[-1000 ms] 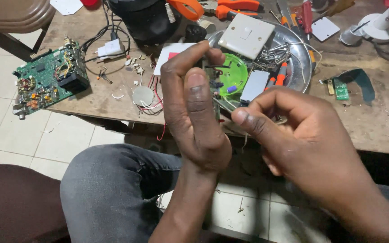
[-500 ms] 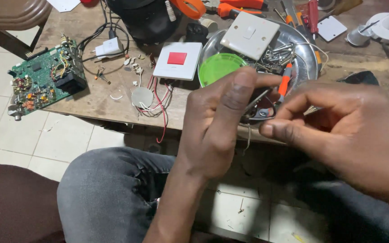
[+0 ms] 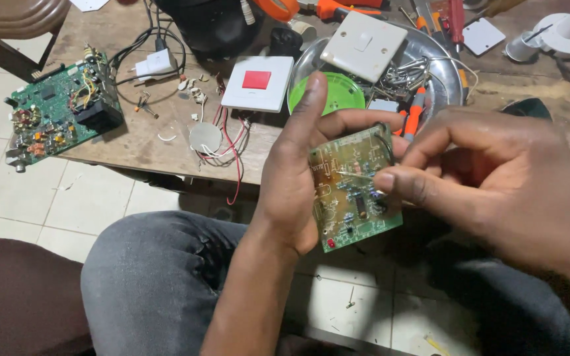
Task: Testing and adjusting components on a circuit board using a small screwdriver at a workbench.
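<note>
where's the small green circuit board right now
In the head view the small green circuit board sits centre frame, held in the left hand, with the right hand touching its right edge.

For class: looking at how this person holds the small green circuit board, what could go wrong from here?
1. The small green circuit board is propped in the left hand over the lap, off the table; it might slip.
2. The right hand pinches a thin wire against it; the wire may bend.
</note>
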